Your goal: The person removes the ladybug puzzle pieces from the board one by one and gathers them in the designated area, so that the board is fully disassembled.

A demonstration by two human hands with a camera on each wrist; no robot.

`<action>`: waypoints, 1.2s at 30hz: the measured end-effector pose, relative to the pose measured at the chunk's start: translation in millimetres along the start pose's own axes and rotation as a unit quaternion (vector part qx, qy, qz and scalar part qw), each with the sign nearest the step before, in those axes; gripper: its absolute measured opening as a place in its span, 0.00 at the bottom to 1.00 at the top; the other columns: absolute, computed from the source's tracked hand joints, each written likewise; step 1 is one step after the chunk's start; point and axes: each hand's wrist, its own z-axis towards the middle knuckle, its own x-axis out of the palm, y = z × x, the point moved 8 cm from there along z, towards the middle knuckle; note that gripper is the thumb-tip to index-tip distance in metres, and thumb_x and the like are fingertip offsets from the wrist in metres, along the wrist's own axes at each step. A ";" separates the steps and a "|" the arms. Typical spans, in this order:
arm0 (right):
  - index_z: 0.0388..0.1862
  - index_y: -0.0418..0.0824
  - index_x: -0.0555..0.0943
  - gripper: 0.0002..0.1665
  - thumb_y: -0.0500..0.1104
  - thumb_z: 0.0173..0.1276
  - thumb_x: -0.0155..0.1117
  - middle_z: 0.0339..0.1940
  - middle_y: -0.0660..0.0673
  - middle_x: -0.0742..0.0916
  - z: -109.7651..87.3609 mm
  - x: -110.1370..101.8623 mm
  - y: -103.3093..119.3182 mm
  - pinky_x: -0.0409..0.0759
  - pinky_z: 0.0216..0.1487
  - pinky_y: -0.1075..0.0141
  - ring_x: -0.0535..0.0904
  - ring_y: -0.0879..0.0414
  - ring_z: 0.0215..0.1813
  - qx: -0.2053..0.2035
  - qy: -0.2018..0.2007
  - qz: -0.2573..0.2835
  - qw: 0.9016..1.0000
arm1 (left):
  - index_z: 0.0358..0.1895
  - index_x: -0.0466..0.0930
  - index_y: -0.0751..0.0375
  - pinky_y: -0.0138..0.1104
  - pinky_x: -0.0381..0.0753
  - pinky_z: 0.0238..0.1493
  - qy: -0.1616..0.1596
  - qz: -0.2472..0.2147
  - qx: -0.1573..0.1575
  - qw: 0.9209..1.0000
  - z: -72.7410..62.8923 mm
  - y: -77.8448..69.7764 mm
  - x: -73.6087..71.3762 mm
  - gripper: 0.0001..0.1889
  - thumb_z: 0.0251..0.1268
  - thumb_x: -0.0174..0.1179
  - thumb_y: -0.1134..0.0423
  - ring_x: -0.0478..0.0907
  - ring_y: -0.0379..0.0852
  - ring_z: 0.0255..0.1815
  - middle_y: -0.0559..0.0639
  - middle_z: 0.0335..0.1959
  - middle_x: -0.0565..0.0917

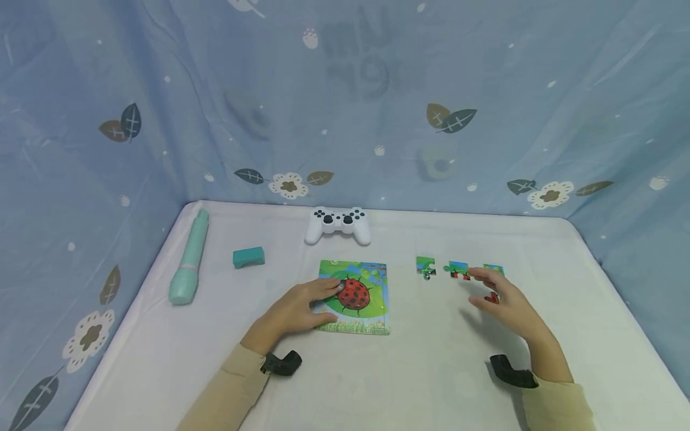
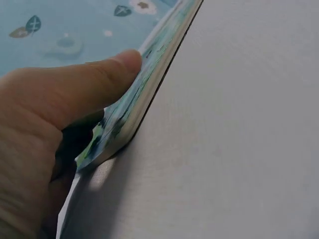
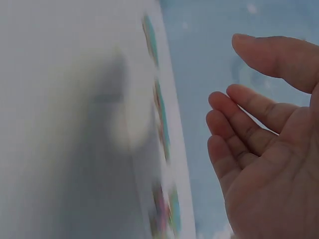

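A square ladybug jigsaw puzzle lies flat on the white table in the head view. My left hand rests on its left side, fingers extended over the picture and thumb along the lower-left part. The left wrist view shows the thumb lying against the puzzle board. To the right, my right hand hovers with loosely bent fingers, holding nothing. Near its fingertips are loose puzzle pieces: a green one, a blue-and-red one, and a red one partly hidden by the hand.
A white game controller lies behind the puzzle. Off to the left are a teal block and a mint-green bottle-shaped object. Patterned blue cloth hangs along the back and sides of the table.
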 end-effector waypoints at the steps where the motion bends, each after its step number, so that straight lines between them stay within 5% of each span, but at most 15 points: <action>1: 0.65 0.32 0.66 0.31 0.38 0.65 0.64 0.61 0.34 0.74 5.2 8.5 3.9 0.57 0.57 0.92 0.62 0.78 0.60 -0.008 0.008 0.006 1.000 | 0.63 0.73 0.59 0.45 0.68 0.68 0.001 -0.001 -0.005 1.000 -1.7 1.5 -0.1 0.34 0.55 0.67 0.47 0.66 0.52 0.70 0.49 0.67 0.72; 4: 0.65 0.33 0.67 0.31 0.39 0.65 0.64 0.61 0.36 0.76 20.1 36.6 16.6 0.60 0.61 0.88 0.69 0.63 0.63 -0.023 0.039 0.018 0.999 | 0.64 0.72 0.58 0.46 0.66 0.69 0.006 -0.001 -0.022 1.000 -6.0 6.1 1.0 0.34 0.55 0.66 0.46 0.63 0.54 0.71 0.48 0.68 0.70; 7: 0.65 0.35 0.68 0.32 0.41 0.64 0.66 0.62 0.38 0.76 33.8 64.7 33.1 0.67 0.67 0.73 0.70 0.48 0.64 -0.033 0.074 0.023 0.996 | 0.65 0.71 0.58 0.47 0.65 0.70 0.007 -0.003 -0.028 1.000 -8.9 9.2 2.9 0.35 0.56 0.65 0.46 0.61 0.55 0.72 0.49 0.69 0.69; 12: 0.65 0.34 0.69 0.33 0.41 0.63 0.66 0.63 0.38 0.76 53.6 107.9 64.6 0.70 0.67 0.51 0.71 0.43 0.65 -0.049 0.122 0.044 0.990 | 0.66 0.70 0.58 0.46 0.63 0.71 0.008 -0.004 -0.031 0.999 -9.7 11.0 5.2 0.36 0.56 0.65 0.44 0.61 0.55 0.72 0.49 0.69 0.68; 21: 0.65 0.32 0.68 0.34 0.43 0.63 0.66 0.62 0.38 0.77 75.6 159.4 94.4 0.74 0.63 0.50 0.75 0.44 0.62 -0.078 0.171 0.041 0.981 | 0.65 0.71 0.58 0.45 0.64 0.71 0.017 -0.012 -0.036 0.999 -6.1 9.4 7.7 0.35 0.57 0.64 0.44 0.61 0.51 0.72 0.48 0.69 0.69; 36: 0.67 0.37 0.68 0.40 0.49 0.59 0.71 0.63 0.38 0.71 81.8 176.0 97.4 0.73 0.60 0.51 0.71 0.47 0.60 -0.061 0.141 0.002 0.988 | 0.65 0.71 0.58 0.46 0.65 0.70 0.012 -0.006 -0.034 0.999 -4.7 6.9 2.7 0.34 0.57 0.64 0.45 0.62 0.52 0.72 0.48 0.68 0.70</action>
